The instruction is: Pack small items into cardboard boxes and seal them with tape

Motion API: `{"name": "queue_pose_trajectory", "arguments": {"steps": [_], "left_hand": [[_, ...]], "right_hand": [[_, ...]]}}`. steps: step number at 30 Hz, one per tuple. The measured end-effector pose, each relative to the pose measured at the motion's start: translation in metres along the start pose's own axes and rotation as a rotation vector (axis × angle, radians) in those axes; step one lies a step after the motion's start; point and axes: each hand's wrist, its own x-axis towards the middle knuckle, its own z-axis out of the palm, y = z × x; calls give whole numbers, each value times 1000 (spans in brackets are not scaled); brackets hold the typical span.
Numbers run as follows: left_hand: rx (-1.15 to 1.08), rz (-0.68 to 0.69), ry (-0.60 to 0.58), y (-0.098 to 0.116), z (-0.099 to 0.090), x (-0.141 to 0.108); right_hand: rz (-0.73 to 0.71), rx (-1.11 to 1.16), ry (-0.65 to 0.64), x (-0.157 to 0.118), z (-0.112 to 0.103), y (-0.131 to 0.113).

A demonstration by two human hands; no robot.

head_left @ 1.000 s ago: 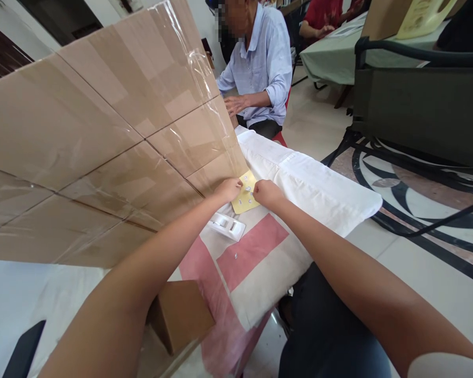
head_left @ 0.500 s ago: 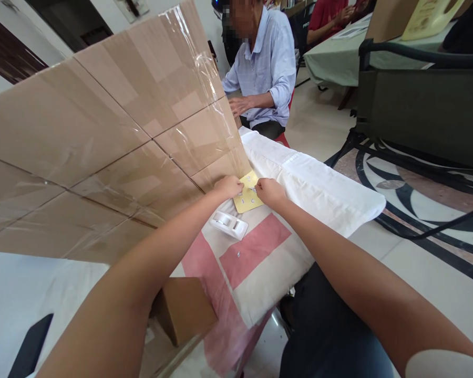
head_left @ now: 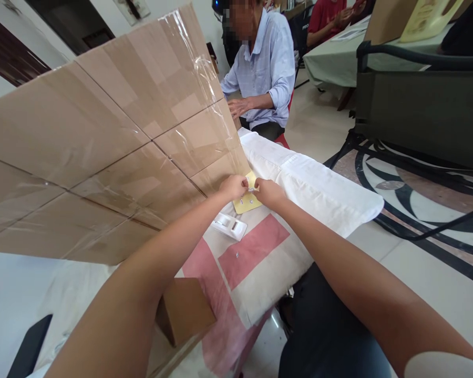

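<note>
A yellow card (head_left: 243, 206) with several small pale pieces on it lies on the cloth-covered table, beside the foot of the cardboard panel. My left hand (head_left: 234, 187) is over its left part, fingertips pinched together. From the right, my right hand (head_left: 268, 193) reaches over the card's other edge with its fingers closed too. A tiny whitish piece shows between the two hands; which fingers grip it is too small to tell. Just below the card sits a white tape dispenser (head_left: 232, 227). One small pale bit (head_left: 237, 255) rests on the pink stripe nearer to me.
A tall taped cardboard panel (head_left: 114, 152) stands at the left. An open brown box (head_left: 191, 310) is below my left forearm. Across the table sits a person in a light blue shirt (head_left: 274, 63). A dark folded frame (head_left: 421, 110) stands at the right.
My left hand has moved slightly right, closer to my right hand, and covers more of the card. The fingers of my right hand have shifted a little.
</note>
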Motion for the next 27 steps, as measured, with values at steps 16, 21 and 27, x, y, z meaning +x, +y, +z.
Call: {"name": "queue_pose_trajectory", "arguments": {"steps": [16, 21, 27], "left_hand": [[-53, -139, 182, 16, 7, -7], [-97, -37, 274, 10, -10, -18], [-152, 0, 336, 3, -10, -29]], "right_hand": [[-67, 147, 157, 6, 2, 12], [-106, 181, 131, 8, 5, 13], [-105, 159, 55, 5, 8, 12]]}}
